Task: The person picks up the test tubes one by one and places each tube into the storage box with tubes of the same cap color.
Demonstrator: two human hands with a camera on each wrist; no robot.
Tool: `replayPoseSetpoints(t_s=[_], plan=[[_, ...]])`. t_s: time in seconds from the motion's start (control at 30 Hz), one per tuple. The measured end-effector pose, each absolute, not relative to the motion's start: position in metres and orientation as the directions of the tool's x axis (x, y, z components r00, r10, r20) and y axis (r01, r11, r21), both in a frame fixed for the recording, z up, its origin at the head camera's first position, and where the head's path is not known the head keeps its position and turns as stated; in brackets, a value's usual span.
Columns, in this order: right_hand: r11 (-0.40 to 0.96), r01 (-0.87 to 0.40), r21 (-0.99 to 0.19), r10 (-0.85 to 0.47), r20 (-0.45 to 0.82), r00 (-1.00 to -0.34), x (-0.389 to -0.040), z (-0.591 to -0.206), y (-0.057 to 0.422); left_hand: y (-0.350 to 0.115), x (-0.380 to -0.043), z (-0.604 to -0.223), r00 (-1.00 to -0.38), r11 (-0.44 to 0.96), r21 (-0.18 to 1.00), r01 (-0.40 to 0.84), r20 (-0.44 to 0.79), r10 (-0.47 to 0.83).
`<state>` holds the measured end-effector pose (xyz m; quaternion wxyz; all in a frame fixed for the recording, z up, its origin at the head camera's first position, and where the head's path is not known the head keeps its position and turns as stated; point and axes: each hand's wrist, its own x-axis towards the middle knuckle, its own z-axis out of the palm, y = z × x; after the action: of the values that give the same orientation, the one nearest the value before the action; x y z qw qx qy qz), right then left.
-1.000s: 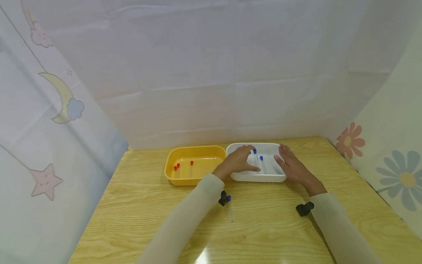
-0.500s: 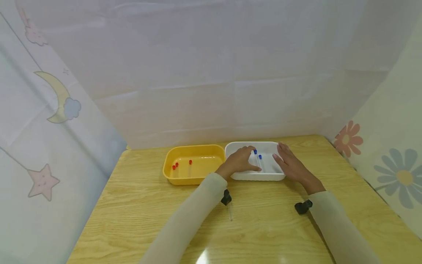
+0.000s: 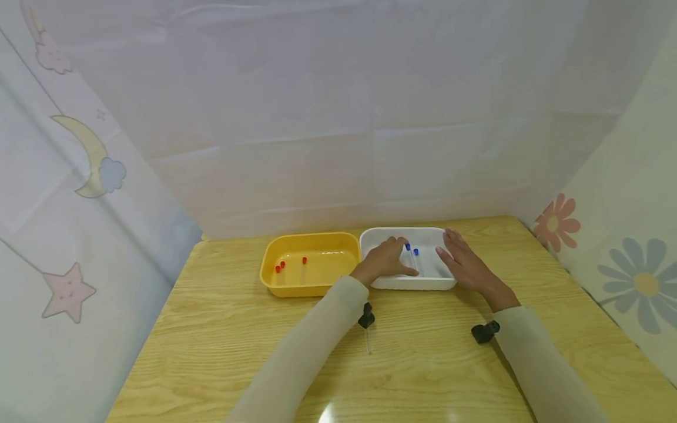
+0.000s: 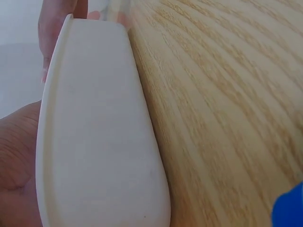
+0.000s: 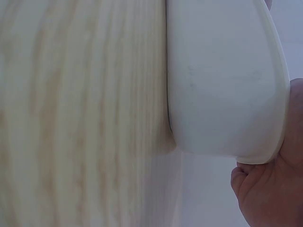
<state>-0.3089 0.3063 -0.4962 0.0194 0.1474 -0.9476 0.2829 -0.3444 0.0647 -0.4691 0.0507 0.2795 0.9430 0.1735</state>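
Note:
My left hand [image 3: 387,258] reaches over the near left side of the white tray [image 3: 412,284]. Its thumb and index finger appear to pinch a clear test tube with a blue cap [image 3: 408,247] near its two ends. Beside it in the tray lies another blue-capped test tube [image 3: 416,252]. My right hand [image 3: 468,265] rests at the tray's right end, fingers extended along the rim and thumb over the inside. In the right wrist view that hand [image 5: 272,189] touches the tray's rim [image 5: 283,113]. On the table, a third test tube [image 3: 368,341] lies partly hidden behind the left wrist camera.
A yellow tray [image 3: 312,291] stands directly left of the white one, holding red-capped test tubes [image 3: 304,261]. Both trays sit near the back of the wooden table [image 3: 423,364], before a hanging white cloth [image 3: 296,117]. A blue cap [image 4: 289,208] shows at the left wrist view's corner.
The held tube's blue cap has come slightly nearer and lower in the white tray. My left forearm has shifted right, covering the cap of the tube on the table. My right hand stays at the tray.

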Motion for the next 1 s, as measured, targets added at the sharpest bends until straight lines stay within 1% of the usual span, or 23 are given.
replayPoseSetpoints(t_s=[0.2, 0.47, 1.0], plan=[[0.798, -0.281, -0.533, -0.262, 0.112, -0.958, -0.308, -0.494, 0.305, 0.069, -0.346, -0.474, -0.843, 0.79, 0.36, 0.496, -0.019, 0.538], [0.801, -0.284, -0.527, -0.263, 0.117, -0.958, -0.307, -0.494, 0.305, 0.074, -0.344, -0.474, -0.856, 0.82, 0.298, 0.489, -0.021, 0.517], [0.801, -0.282, -0.528, -0.261, 0.116, -0.958, -0.307, -0.495, 0.305, 0.078, -0.342, -0.474, -0.86, 0.838, 0.248, 0.485, -0.035, 0.509]])
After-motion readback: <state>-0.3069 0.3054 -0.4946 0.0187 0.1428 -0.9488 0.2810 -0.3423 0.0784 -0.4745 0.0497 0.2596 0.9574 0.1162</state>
